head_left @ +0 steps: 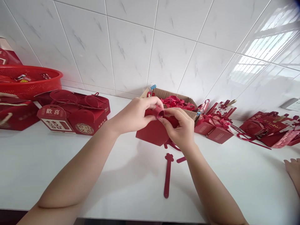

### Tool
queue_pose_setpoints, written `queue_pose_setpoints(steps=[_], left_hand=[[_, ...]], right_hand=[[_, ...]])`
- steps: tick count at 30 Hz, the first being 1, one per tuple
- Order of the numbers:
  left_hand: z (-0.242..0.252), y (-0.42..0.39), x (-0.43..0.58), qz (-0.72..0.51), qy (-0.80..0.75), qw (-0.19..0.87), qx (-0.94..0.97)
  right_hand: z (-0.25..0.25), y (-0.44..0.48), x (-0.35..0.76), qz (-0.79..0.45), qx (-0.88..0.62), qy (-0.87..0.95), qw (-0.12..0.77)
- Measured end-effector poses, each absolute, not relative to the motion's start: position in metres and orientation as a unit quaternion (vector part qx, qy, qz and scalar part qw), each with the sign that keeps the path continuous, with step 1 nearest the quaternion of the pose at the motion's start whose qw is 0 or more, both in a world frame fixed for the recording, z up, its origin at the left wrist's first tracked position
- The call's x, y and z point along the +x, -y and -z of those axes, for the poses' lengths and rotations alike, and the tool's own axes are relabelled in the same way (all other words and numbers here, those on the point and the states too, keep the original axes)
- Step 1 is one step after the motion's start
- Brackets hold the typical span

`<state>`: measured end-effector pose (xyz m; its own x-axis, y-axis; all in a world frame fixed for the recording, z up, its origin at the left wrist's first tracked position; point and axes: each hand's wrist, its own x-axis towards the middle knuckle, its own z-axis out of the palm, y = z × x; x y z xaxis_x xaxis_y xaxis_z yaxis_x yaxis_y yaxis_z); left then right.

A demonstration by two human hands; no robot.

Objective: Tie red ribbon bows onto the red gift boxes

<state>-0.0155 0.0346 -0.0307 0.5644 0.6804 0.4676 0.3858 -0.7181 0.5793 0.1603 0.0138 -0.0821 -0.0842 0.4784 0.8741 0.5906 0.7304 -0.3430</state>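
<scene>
My left hand [136, 114] and my right hand [180, 126] meet above the white table [70, 168], both pinched on the top of a small red paper gift box [153, 132]. The left fingers fold a curved red flap at the box's top, and the right fingers grip the same top edge from the other side. The box hangs just above the table. A loose red paper strip [167, 175] with a flower-shaped end lies on the table below the box, with another short red piece beside it.
A cardboard box [178, 95] of red ribbons stands behind my hands. Finished red gift boxes [75, 114] lie at left beside a red plastic basket [28, 81]. More red boxes [217, 125] and flat pieces [272, 129] lie at right. Another person's fingers [292, 170] rest at the right edge.
</scene>
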Motion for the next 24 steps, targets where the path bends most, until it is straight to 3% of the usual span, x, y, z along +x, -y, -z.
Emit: queue_pose_setpoints(steps=[8, 24], left_hand=[[0.034, -0.037, -0.013, -0.350, -0.342, 0.204, 0.848], [0.055, -0.053, 0.000, -0.272, -0.418, 0.266, 0.825]], right_hand=[[0.084, -0.016, 0.161, 0.019, -0.371, 0.733, 0.570], [0.095, -0.028, 0.169, -0.028, -0.450, 0.780, 0.434]])
